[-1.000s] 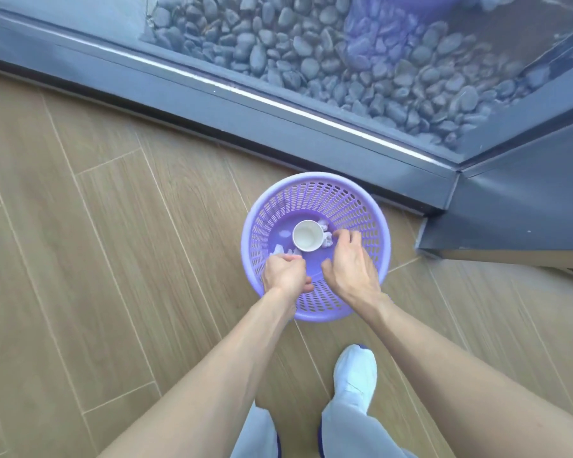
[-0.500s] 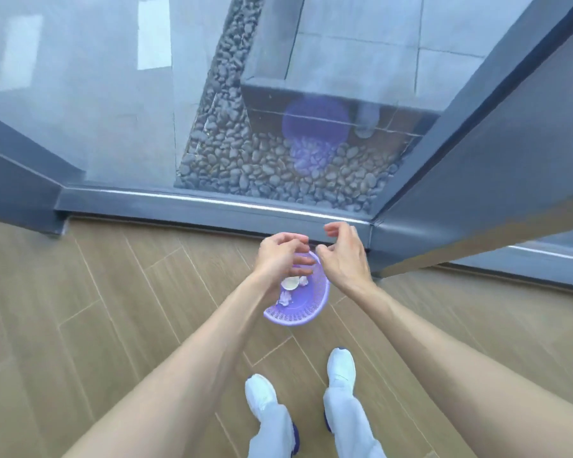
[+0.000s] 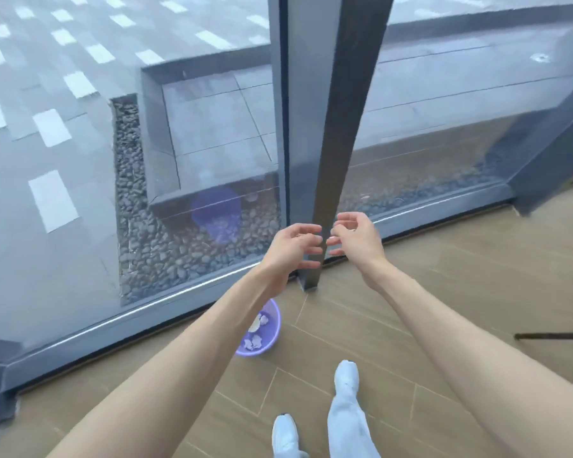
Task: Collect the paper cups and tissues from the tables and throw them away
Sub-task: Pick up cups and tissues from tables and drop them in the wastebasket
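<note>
A purple plastic waste basket [image 3: 272, 338] stands on the wooden floor by the glass wall, half hidden behind my left forearm. Inside it lie a white paper cup [image 3: 255, 325] and crumpled tissues [image 3: 252, 343]. My left hand [image 3: 293, 251] and my right hand [image 3: 356, 239] are raised in front of me, well above the basket, palms facing each other with fingers loosely curled. Neither hand holds anything.
A dark metal window post [image 3: 331, 137] rises straight ahead behind my hands, with glass panes on both sides and a pebble bed [image 3: 179, 252] outside. My white shoes [image 3: 346, 375] stand on the floor below. A dark bar [image 3: 553, 335] lies at the right edge.
My hands have lifted away from the basket and parted, and my view has risen, so the basket now sits lower and farther below them.
</note>
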Demonstrator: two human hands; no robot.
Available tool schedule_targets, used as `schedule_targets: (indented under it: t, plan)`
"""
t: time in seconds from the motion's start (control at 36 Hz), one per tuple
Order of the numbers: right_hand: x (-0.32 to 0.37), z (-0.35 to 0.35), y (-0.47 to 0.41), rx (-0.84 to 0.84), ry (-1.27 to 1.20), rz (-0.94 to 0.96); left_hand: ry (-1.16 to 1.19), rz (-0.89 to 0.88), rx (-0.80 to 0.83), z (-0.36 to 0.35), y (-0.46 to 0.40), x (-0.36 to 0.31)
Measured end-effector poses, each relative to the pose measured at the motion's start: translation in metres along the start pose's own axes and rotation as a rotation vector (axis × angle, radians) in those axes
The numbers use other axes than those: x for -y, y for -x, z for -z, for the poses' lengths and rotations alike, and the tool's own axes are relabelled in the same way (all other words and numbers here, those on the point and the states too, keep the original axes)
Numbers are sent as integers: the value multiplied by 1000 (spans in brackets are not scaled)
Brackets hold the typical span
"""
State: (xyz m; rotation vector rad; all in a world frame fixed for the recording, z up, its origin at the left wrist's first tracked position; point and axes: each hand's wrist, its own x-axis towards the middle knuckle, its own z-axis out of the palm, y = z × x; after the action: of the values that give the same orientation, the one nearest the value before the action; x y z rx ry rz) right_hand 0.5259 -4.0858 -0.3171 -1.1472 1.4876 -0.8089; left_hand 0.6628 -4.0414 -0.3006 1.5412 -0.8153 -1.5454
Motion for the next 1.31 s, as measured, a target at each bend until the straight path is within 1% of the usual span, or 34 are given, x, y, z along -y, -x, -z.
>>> schedule_targets:
  t: [0.22,0.42,0.53,0.61,0.72,0.78,0.83,1.0,1.14,1.31]
  plan:
    - [-26,135,95,-294,-177,-37,-223,-93,236,-123,71,-5]
    - [-66,263,200,-525,-282,-35,-304,-136,442,-244,143,12]
    - [-94,335,281,-637,-300,-34,-340,-153,554,-322,204,35]
    - [-121,390,350,-716,-321,-45,-367,-133,636,-386,261,62]
    - [-160,465,453,-863,-345,-42,-434,-139,808,-476,348,103]
    - [-173,490,485,-901,-372,-46,-453,-160,855,-505,377,116]
    - [-190,522,529,-978,-404,-52,-466,-168,920,-544,415,132]
    - [-226,593,639,-1195,-475,-54,-568,-215,1102,-636,509,173]
    - [-266,625,702,-1284,-539,-63,-617,-210,1217,-692,561,201]
    - [-309,661,748,-1371,-611,-116,-648,-154,1291,-754,589,239]
